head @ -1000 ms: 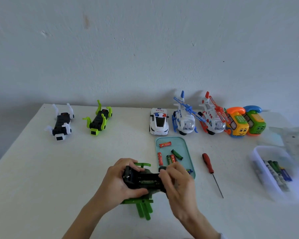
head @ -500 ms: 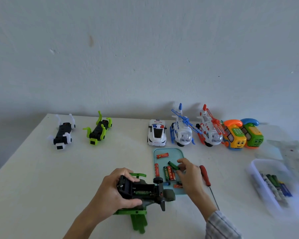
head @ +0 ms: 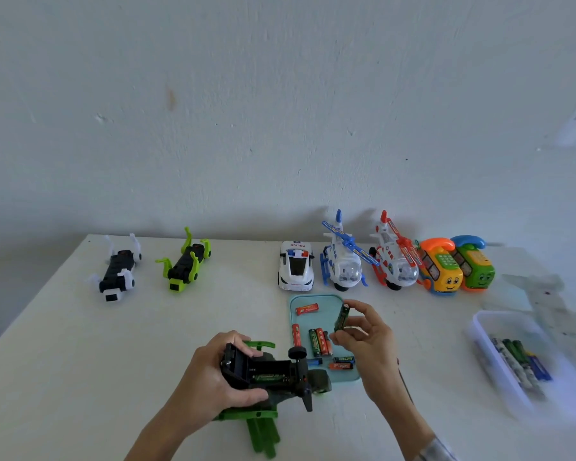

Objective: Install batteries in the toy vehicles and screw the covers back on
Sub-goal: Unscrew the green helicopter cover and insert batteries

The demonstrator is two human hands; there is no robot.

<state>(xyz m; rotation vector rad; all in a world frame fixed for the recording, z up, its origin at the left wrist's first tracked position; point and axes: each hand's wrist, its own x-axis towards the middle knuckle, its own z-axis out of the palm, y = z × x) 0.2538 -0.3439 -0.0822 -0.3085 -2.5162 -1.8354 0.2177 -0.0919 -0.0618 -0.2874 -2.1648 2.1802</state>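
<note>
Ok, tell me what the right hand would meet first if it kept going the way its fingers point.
The right hand, pinching a green battery, points up and left, away from the person. Past the teal tray, the white police car looks first in that line, though depth is unclear; the hand may pass above it.

A person's left hand (head: 213, 371) grips an upturned green toy vehicle (head: 273, 377), its battery bay open with one cell seated, above a white counter (head: 64, 361). The right hand (head: 366, 341) pinches a green battery (head: 342, 317) over a teal tray (head: 348, 377) of loose batteries. More toys line the wall.
</note>
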